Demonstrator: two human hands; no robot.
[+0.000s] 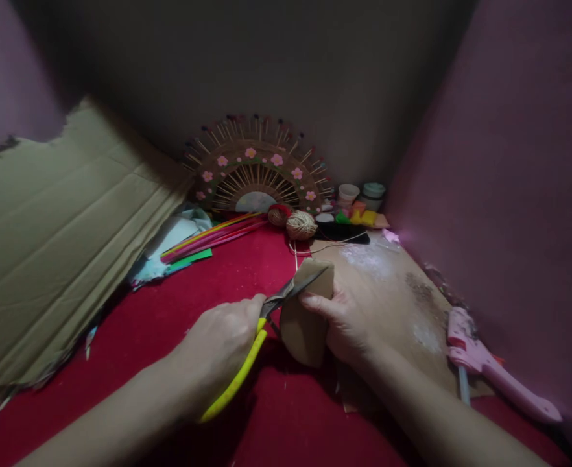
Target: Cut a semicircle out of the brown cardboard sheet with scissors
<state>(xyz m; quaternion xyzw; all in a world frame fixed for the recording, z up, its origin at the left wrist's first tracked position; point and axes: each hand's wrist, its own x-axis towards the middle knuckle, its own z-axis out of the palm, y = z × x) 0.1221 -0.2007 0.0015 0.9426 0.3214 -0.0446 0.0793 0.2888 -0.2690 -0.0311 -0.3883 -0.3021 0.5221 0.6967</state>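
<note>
My left hand (pixel 225 340) is closed around the yellow handles of a pair of scissors (pixel 240 383). Their dark blades reach up to the right across a piece of cardboard (pixel 303 331) with a curved lower edge. The upper part of that piece shows past the blades. Gripping the cardboard by its right side is my right hand (pixel 347 321), with the thumb flat on the near face and the other fingers hidden behind. Both hands are held above a red cloth (pixel 169 331).
A large cardboard sheet (pixel 62 240) leans at left. Behind stand a decorated stick fan (pixel 251 155), twine balls (pixel 301 224), coloured strips (pixel 222 235) and small pots (pixel 372 193). On the right, a pink glue gun (pixel 504 376) lies by a stained board (pixel 397 292).
</note>
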